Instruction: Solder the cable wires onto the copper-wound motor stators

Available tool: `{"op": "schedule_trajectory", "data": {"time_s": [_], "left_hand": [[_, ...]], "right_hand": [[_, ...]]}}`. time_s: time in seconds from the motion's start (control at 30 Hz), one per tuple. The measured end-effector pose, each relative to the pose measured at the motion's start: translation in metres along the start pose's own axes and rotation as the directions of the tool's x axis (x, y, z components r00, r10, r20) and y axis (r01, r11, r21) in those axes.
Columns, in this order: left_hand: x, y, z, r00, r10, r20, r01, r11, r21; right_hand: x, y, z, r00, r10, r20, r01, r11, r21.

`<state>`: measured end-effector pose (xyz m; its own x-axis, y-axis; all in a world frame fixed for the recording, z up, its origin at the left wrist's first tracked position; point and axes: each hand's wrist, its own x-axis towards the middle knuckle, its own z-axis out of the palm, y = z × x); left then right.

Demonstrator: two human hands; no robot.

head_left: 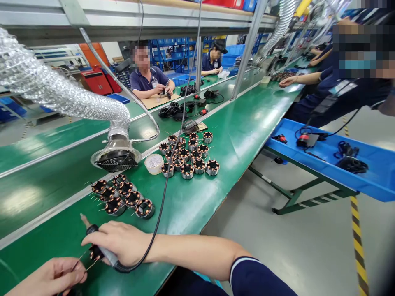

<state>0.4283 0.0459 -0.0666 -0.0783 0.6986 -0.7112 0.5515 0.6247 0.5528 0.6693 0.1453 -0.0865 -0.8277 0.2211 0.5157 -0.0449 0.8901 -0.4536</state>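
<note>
The right hand [126, 242] has its grip wrapped around a soldering iron [92, 230], the left hand [54, 277] pinches thin wire [91, 266] in its grip, and a small coil [95, 252] is between the two hands over the green counter [185, 205], near more coils [126, 188] standing in bunches.

No legible text, label, brand, number or sign on anything in view.

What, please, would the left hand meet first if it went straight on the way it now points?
Most likely the copper-wound core, just past the wires at the left hand, partly hidden by the right hand; depth is unclear.
</note>
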Motion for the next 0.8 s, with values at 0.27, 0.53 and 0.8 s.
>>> {"op": "schedule_trajectory", "data": {"time_s": [0.27, 0.53, 0.8], "left_hand": [[-0.074, 0.057, 0.011, 0.990, 0.141, -0.015, -0.141, 0.990, 0.005], [-0.084, 0.038, 0.010, 0.995, 0.103, 0.019, -0.094, 0.960, -0.263], [-0.082, 0.038, 0.016, 0.994, 0.035, -0.102, -0.069, 0.932, -0.355]], "right_hand": [[-0.008, -0.018, -0.002, 0.988, 0.114, -0.101, -0.071, 0.933, 0.354], [-0.016, -0.014, 0.006, 0.986, 0.127, -0.104, -0.073, 0.907, 0.415], [-0.016, -0.011, 0.015, 0.987, 0.131, -0.089, -0.078, 0.890, 0.450]]}}
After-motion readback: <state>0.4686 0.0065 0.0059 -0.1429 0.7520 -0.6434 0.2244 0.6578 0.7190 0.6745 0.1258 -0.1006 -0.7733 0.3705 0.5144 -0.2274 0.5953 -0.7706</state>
